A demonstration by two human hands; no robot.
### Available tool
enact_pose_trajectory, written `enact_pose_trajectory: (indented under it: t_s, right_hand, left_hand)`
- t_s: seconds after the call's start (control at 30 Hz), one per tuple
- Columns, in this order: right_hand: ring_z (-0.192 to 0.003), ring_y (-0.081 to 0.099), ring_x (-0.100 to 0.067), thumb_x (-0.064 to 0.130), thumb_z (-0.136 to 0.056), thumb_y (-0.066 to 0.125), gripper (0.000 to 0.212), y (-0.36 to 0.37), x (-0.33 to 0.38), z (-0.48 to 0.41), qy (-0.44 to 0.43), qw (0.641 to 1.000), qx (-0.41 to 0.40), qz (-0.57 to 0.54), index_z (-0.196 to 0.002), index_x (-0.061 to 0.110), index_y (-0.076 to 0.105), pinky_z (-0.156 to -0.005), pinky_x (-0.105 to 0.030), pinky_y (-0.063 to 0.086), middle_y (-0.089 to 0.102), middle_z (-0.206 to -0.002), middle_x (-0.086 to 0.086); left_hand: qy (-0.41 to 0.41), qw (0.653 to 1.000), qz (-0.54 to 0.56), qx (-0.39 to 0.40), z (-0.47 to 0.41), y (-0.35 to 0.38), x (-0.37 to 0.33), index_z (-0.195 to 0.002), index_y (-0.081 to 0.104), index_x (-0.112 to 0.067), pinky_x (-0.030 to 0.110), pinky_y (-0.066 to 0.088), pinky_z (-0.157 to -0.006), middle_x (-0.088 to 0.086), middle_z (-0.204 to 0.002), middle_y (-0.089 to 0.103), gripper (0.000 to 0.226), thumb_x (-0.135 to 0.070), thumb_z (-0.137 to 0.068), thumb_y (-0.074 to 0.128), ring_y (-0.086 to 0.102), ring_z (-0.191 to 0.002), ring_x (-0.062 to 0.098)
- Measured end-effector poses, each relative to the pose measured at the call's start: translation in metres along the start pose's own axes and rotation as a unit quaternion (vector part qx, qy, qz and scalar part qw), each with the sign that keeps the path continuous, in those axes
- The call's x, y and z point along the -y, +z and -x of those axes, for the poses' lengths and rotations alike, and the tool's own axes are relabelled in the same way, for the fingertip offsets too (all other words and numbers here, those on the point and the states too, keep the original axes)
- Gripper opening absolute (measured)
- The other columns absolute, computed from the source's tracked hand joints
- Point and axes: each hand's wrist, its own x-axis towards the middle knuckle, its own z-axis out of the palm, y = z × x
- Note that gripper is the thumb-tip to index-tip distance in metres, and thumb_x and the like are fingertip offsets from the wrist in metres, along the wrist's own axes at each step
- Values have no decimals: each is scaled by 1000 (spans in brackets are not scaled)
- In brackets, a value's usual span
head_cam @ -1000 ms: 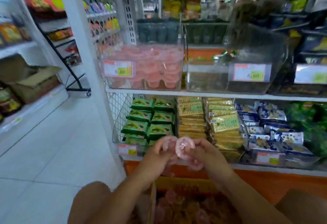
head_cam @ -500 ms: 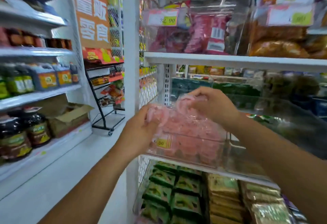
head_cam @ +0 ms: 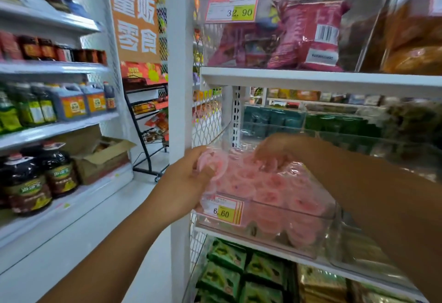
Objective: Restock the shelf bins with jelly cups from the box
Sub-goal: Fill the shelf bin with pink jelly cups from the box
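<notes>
A clear plastic shelf bin with a 6.60 price tag stands on the middle shelf, filled with several pink jelly cups. My left hand is at the bin's left front corner and grips a couple of pink jelly cups over the rim. My right hand reaches down into the bin from above, its curled fingers among the cups on top of the pile. Whether the right hand still holds a cup is hidden. The box is out of view.
A white shelf post stands just left of the bin. Another clear bin sits to the right. The shelf above carries bagged snacks. Green packets fill the shelf below. Across the aisle are bottles and an open carton.
Both hands rose from low down by the box up to the bin with jelly cups. The right hand has since dropped lower into the bin onto the pile.
</notes>
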Motion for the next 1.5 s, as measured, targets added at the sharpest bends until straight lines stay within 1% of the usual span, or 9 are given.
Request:
enact_pose_trajectory:
  t_s: [0.37,0.53,0.9,0.97,1.07,1.13,1.27,1.37,1.5]
  right_hand:
    - [-92,68,-27,7,-91,62,23,-28,-13,4,-42,998,-28,34,-113,0,65,-77,-30,55,66,-100,-20]
    - [-75,59,-19,-5,-88,61,33,-22,-27,2,-33,999,-18,-11,-119,6,62,-83,-37,54,65,-86,-7]
    - [-100,62,-22,4,-91,60,37,-16,-23,7,-85,992,-71,68,-127,11,61,-89,-34,53,63,-117,-6]
    - [-111,59,-24,7,-93,56,35,-23,-21,11,-138,986,-97,1,-126,18,60,-91,-35,51,58,-130,-4]
    - [-109,63,-27,-7,-91,51,42,-33,-20,21,-205,932,74,-288,-124,18,57,-87,-35,54,63,-126,-8]
    - [-99,66,-26,-8,-90,53,34,-32,-22,25,-223,916,126,-309,-120,7,60,-85,-35,57,67,-116,-14]
    - [-85,69,-21,1,-92,58,11,-36,-25,27,-216,949,22,-228,-100,4,64,-83,-33,58,70,-96,-15]
    - [-78,67,-14,7,-93,58,13,-58,-30,25,-176,977,-96,72,-99,14,67,-75,-29,57,70,-91,-3]
    - [-84,66,-20,9,-92,59,19,-63,-35,15,-97,945,-45,310,-107,13,70,-77,-32,55,71,-102,-7]
  left_hand:
    - [25,1000,9,-12,-13,10,-9,-127,51,-41,38,58,-55,-5,-106,66,30,-34,-98,50,71,-65,20]
    - [38,999,-13,-17,-28,25,-16,-127,50,-38,34,58,-56,-5,-103,67,28,-31,-99,49,70,-68,20]
    - [49,998,-42,3,-66,50,-17,-136,45,-33,35,56,-63,-8,-108,56,39,-30,-98,52,58,-60,8]
    - [38,999,-30,11,-69,54,-19,-128,47,-28,42,58,-65,-7,-106,58,32,-30,-97,54,61,-65,15]
    - [10,1000,-23,12,-75,56,-22,-108,51,-21,34,55,-52,0,-93,60,17,-32,-96,55,57,-55,14]
    - [-2,1000,-1,20,-77,58,-23,-100,54,-19,30,53,-45,3,-87,61,15,-32,-95,58,56,-49,13]
    - [13,998,35,42,-75,61,-19,-105,61,-22,39,60,-66,-3,-101,63,24,-36,-87,68,65,-74,13]
    - [33,997,39,49,-72,56,-12,-121,55,-32,29,54,-87,-7,-127,52,36,-26,-87,68,58,-102,8]
    - [44,996,46,60,-68,50,-6,-123,48,-40,1,44,-60,-10,-132,44,53,-6,-86,66,54,-96,-5]
